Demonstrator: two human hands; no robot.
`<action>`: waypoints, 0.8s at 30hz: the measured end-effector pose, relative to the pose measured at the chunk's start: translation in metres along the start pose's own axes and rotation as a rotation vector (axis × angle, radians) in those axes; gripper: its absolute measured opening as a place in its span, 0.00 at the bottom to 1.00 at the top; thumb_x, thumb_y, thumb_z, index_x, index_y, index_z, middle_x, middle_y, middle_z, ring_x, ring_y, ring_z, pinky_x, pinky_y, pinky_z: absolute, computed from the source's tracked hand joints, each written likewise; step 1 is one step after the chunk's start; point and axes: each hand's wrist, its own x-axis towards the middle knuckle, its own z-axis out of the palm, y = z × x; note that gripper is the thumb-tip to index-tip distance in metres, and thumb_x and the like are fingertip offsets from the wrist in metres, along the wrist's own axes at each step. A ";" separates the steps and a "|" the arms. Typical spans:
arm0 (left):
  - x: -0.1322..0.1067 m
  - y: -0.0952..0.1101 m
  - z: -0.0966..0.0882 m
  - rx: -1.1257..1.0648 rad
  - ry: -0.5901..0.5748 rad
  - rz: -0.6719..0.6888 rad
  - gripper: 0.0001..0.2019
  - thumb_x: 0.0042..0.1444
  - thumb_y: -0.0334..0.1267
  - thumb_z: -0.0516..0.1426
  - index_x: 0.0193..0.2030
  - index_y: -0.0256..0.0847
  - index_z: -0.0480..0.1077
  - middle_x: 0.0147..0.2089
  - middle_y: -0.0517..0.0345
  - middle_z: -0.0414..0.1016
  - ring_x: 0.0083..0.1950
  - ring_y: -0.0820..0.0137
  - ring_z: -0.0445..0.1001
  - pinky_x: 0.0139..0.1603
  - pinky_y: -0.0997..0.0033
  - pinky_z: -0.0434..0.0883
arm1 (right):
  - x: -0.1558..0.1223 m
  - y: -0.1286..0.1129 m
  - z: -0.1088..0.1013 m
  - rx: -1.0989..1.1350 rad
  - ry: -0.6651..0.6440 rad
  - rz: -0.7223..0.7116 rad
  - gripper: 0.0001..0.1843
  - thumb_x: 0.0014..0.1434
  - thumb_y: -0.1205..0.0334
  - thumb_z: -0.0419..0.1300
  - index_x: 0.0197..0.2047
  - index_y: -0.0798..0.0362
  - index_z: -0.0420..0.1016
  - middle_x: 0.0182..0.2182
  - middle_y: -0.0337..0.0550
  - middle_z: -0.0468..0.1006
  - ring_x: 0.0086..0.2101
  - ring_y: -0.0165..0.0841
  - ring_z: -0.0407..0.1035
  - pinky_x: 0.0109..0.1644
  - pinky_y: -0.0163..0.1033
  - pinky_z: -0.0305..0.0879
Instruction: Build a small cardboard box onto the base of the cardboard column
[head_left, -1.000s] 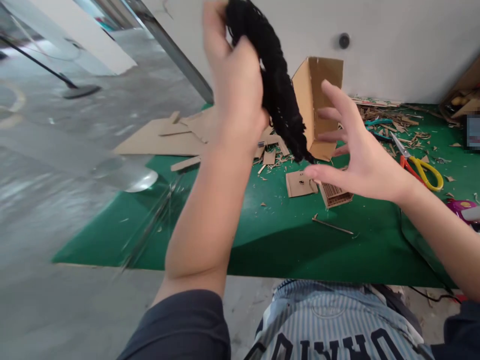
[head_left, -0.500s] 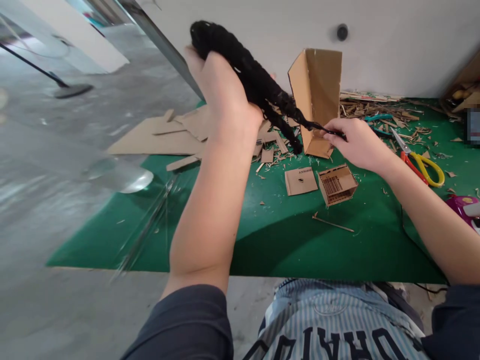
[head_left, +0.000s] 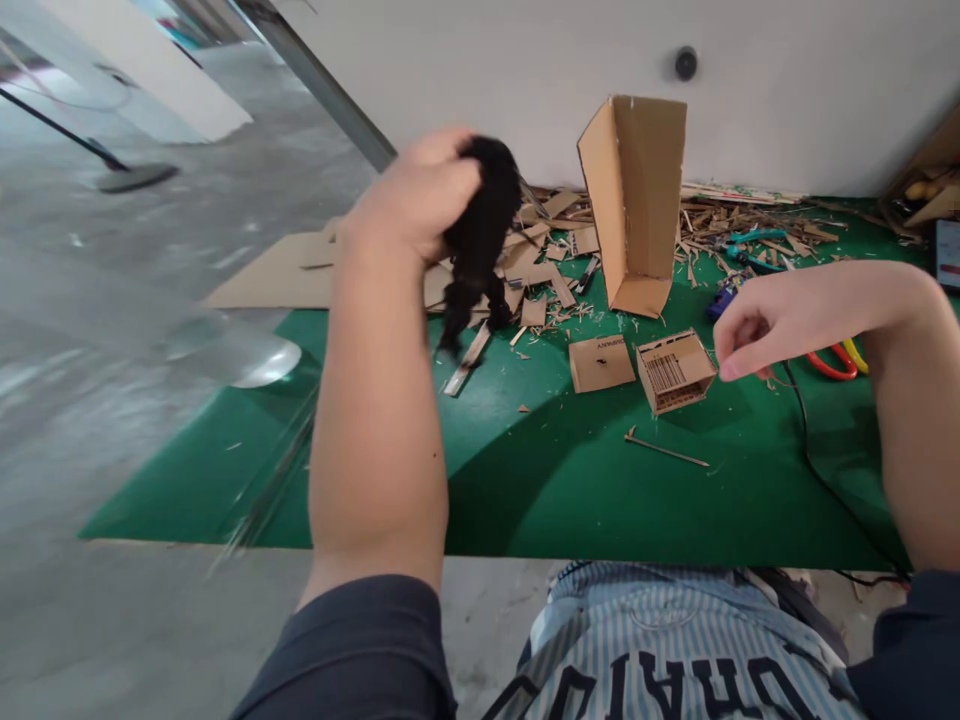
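My left hand (head_left: pixel 411 195) is raised above the green mat (head_left: pixel 585 480) and closed round a bundle of black yarn (head_left: pixel 478 240), whose loose ends hang down below the fist. My right hand (head_left: pixel 780 315) hovers over the right side of the mat with its fingers curled loosely inward; a thin black strand may run from it, but I cannot make that out. A small cardboard box with a barcode (head_left: pixel 675 370) lies just left of my right hand. A flat cardboard square (head_left: pixel 601 362) lies beside it.
A tall folded cardboard piece (head_left: pixel 637 200) stands upright near the wall. Cardboard scraps and strips (head_left: pixel 547 260) litter the back of the mat. Scissors with red and yellow handles (head_left: pixel 840 358) lie behind my right wrist. A black cable (head_left: pixel 814 460) crosses the mat's right side.
My left hand has dropped and turned, bunching the yarn into the fist. My right hand has let go of the yarn's end and drawn away to the right.
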 end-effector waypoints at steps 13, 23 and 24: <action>-0.017 -0.005 0.030 0.160 -0.469 -0.351 0.11 0.35 0.37 0.54 0.31 0.46 0.64 0.15 0.55 0.66 0.20 0.58 0.69 0.38 0.11 0.66 | 0.029 0.078 -0.027 -0.328 1.263 0.285 0.45 0.66 0.40 0.59 0.78 0.51 0.52 0.77 0.61 0.42 0.74 0.66 0.34 0.67 0.81 0.19; -0.039 0.036 0.034 -0.470 -0.328 -0.050 0.20 0.52 0.27 0.47 0.51 0.42 0.68 0.33 0.57 0.77 0.25 0.68 0.80 0.16 0.78 0.70 | 0.052 -0.009 0.031 0.152 0.855 -0.262 0.42 0.64 0.42 0.60 0.75 0.48 0.54 0.60 0.53 0.75 0.61 0.48 0.70 0.66 0.60 0.68; -0.041 0.040 0.037 -0.514 -0.346 -0.052 0.17 0.51 0.27 0.48 0.47 0.42 0.69 0.34 0.56 0.78 0.27 0.67 0.81 0.13 0.80 0.69 | 0.058 -0.013 0.035 0.161 0.871 -0.270 0.42 0.63 0.43 0.62 0.74 0.48 0.56 0.59 0.52 0.76 0.60 0.48 0.71 0.65 0.58 0.69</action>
